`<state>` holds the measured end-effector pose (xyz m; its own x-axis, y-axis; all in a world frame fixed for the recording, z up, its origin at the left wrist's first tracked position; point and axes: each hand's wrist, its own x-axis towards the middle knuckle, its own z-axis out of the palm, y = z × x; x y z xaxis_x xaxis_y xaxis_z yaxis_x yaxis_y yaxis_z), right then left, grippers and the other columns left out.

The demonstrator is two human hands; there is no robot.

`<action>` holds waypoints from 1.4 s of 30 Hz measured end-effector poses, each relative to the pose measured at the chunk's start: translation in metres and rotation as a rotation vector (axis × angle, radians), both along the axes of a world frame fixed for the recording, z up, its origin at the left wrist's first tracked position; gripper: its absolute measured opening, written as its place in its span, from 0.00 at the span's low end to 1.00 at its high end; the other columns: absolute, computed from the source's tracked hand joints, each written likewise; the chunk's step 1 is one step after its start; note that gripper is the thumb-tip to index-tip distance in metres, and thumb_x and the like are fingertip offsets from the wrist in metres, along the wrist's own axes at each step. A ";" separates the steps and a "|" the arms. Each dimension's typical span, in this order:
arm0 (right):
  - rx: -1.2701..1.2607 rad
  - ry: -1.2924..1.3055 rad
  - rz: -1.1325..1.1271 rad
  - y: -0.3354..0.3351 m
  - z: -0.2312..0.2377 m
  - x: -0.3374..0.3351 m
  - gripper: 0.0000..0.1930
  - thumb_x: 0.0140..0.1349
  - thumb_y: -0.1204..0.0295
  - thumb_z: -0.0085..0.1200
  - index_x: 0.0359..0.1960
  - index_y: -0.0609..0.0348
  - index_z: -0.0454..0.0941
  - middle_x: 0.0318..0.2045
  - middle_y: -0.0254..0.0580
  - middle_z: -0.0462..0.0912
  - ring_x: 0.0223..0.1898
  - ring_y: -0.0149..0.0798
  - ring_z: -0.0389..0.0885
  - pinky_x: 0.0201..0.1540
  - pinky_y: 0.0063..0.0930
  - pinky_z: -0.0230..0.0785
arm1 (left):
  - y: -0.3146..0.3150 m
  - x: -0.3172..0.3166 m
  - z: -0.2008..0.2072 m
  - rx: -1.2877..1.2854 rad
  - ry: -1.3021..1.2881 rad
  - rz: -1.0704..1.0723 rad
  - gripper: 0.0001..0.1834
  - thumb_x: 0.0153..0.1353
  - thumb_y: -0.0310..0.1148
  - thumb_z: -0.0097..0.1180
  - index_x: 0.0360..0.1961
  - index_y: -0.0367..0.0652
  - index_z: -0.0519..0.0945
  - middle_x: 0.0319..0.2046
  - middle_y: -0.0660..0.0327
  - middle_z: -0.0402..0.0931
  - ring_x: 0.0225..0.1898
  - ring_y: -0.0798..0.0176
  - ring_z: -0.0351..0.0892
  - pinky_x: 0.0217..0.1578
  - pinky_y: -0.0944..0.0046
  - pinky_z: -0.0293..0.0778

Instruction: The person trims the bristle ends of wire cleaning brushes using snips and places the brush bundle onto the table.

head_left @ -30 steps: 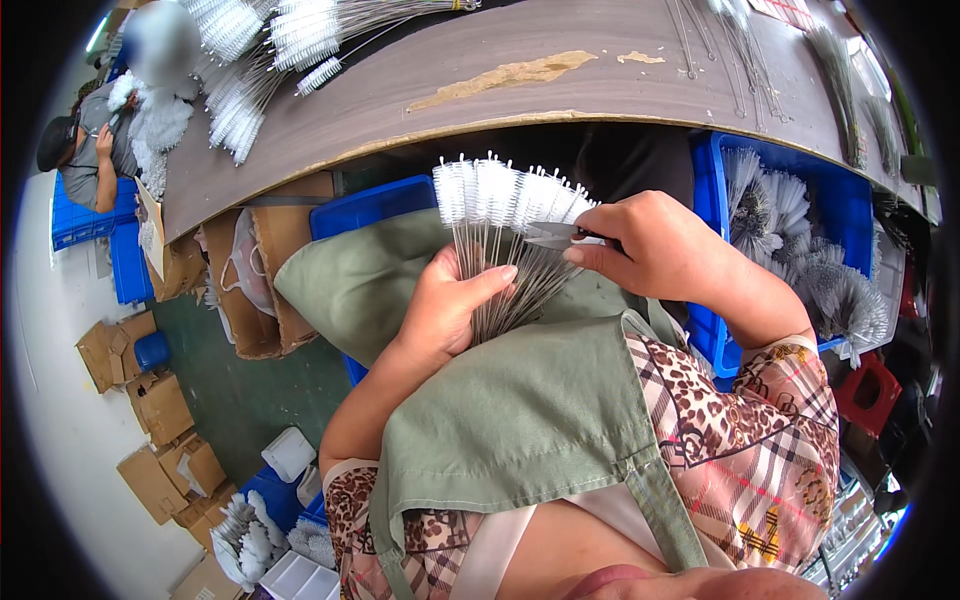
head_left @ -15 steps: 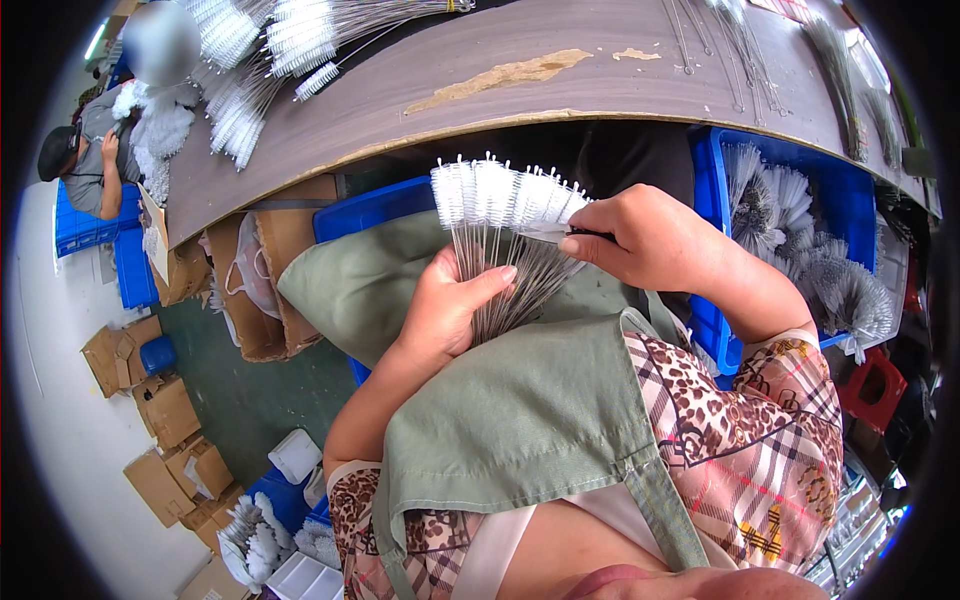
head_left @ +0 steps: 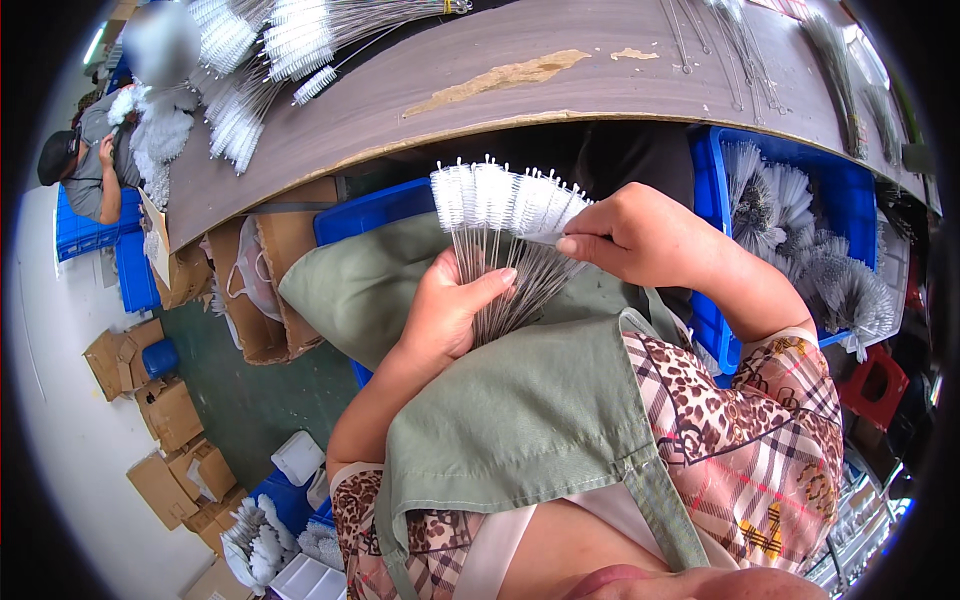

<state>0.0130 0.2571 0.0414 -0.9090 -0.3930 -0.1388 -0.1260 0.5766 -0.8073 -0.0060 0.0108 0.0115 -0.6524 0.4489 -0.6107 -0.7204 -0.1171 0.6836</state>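
Observation:
In my left hand point(head_left: 463, 305) is a fanned bundle of bottle brushes point(head_left: 495, 205), with white bristle heads up and thin metal wire stems gathered under the thumb. The stems' lower ends are lost behind the green apron point(head_left: 520, 410). My right hand point(head_left: 630, 235) is closed in a pinch at the right edge of the bristle heads, thumb and forefinger together. What it grips is mostly hidden by the fingers; only a thin pale edge shows at the fingertips.
A worktable point(head_left: 400, 145) with piles of white brushes point(head_left: 300, 40) runs across the far side. On the right stands a blue crate point(head_left: 712, 190) of brushes. Cardboard boxes point(head_left: 270, 290) sit at left. Another person point(head_left: 105, 150) sits at the far left.
My right hand has turned slightly, and the dark, narrow handle seen between its fingers before is now out of sight. The left hand and the bundle stay nearly still.

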 end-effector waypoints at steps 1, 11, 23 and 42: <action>-0.094 0.012 0.022 0.003 -0.006 0.001 0.15 0.64 0.63 0.53 0.31 0.65 0.80 0.19 0.52 0.77 0.23 0.51 0.77 0.28 0.38 0.69 | 0.001 0.000 0.000 -0.009 0.016 -0.005 0.14 0.57 0.19 0.58 0.45 0.35 0.74 0.36 0.60 0.79 0.34 0.69 0.79 0.37 0.68 0.77; -0.416 0.258 -0.270 -0.013 -0.042 -0.070 0.27 0.60 0.45 0.54 0.42 0.61 0.71 0.25 0.44 0.76 0.29 0.39 0.75 0.36 0.34 0.68 | 0.001 0.003 -0.002 -0.010 0.115 -0.132 0.11 0.58 0.21 0.60 0.39 0.39 0.72 0.32 0.61 0.77 0.34 0.67 0.79 0.38 0.67 0.77; -0.926 -0.553 -0.186 -0.019 -0.061 -0.067 0.11 0.53 0.79 0.61 0.37 0.58 0.73 0.29 0.33 0.77 0.32 0.28 0.76 0.39 0.22 0.68 | -0.013 0.007 -0.007 0.042 0.024 0.070 0.07 0.67 0.25 0.49 0.44 0.37 0.68 0.35 0.59 0.75 0.40 0.60 0.81 0.42 0.62 0.78; -1.035 -0.426 -0.043 -0.015 -0.063 -0.061 0.17 0.57 0.56 0.63 0.28 0.56 0.74 0.23 0.29 0.73 0.30 0.27 0.72 0.40 0.24 0.67 | -0.009 0.008 0.002 0.035 0.022 0.103 0.07 0.65 0.23 0.52 0.41 0.36 0.68 0.34 0.58 0.75 0.41 0.60 0.80 0.43 0.63 0.79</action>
